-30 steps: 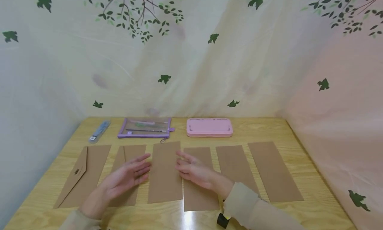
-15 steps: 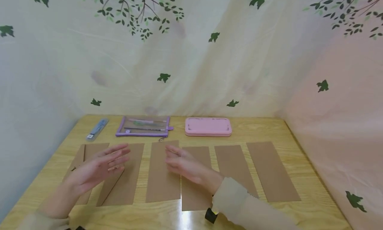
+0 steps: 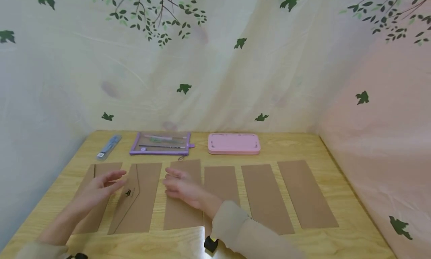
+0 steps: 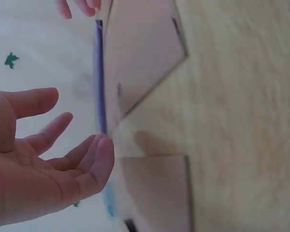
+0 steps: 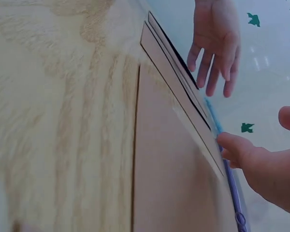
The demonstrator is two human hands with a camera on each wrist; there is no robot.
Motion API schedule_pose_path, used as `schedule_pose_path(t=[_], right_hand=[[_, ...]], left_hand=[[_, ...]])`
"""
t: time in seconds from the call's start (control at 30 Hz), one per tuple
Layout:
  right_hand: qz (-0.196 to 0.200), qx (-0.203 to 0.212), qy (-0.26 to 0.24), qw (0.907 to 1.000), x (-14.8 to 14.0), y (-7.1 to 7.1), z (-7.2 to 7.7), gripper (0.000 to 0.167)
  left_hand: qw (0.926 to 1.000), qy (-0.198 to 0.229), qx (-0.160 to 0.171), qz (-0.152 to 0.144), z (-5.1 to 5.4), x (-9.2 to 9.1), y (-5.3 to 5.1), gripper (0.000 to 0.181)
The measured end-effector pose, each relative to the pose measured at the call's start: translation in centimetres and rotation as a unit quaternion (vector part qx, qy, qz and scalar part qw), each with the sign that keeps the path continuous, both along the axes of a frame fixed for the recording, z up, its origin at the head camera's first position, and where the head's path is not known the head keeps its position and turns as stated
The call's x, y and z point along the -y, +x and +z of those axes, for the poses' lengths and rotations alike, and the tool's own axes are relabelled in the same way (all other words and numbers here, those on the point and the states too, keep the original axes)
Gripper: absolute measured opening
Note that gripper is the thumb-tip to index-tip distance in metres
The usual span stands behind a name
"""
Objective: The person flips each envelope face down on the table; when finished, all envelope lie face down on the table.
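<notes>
Brown paper envelopes lie in a row across the table. My left hand hovers over the leftmost envelope, its fingers loosely bent and nothing in them. Beside it, the second envelope shows a pointed flap and a small dark print. My right hand is held over the third envelope, which shows a plain face, with relaxed fingers and an empty palm. In the left wrist view, the left hand has its fingers spread apart. The right wrist view shows both hands raised above the envelopes.
Behind the row lie a blue slim packet, a clear zip pouch with purple edging and pens inside, and a pink pencil case. More plain envelopes continue to the right. A printed curtain surrounds the table.
My left hand has moved left, from over the second envelope to over the first. My right hand has also shifted left, to over the third. The envelopes stay in place.
</notes>
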State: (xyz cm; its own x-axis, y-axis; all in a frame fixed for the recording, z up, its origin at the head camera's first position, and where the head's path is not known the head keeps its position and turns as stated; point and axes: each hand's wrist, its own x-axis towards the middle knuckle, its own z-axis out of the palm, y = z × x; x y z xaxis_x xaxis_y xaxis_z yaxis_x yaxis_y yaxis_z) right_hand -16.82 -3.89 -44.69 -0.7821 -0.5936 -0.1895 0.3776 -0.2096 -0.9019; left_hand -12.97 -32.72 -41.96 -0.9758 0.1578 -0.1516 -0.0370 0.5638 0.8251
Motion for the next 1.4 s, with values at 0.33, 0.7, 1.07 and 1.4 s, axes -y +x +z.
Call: schedule_pose_path(t=[0.33,0.7,1.07,1.4], right_hand=[[0.019,0.074,-0.030,0.9966,2.1,0.3,-0.4,0.067],[0.016,0.098,-0.042,0.9942,4.0,0.9,-0.3,0.067],[-0.007,0.109,-0.025,0.9938,5.1,1.8,-0.7,0.063],[0.008,0.114,-0.037,0.9928,4.6,1.4,-0.7,0.061]], left_hand=[[0.9985,0.040,0.037,0.005,-1.7,0.8,-0.4,0.060],[0.9985,0.012,0.052,0.000,-1.2,0.5,0.0,0.067],[0.9969,0.014,0.073,0.024,-1.8,0.4,-0.1,0.072],[0.9935,0.061,0.091,0.031,-2.1,0.9,-0.7,0.078]])
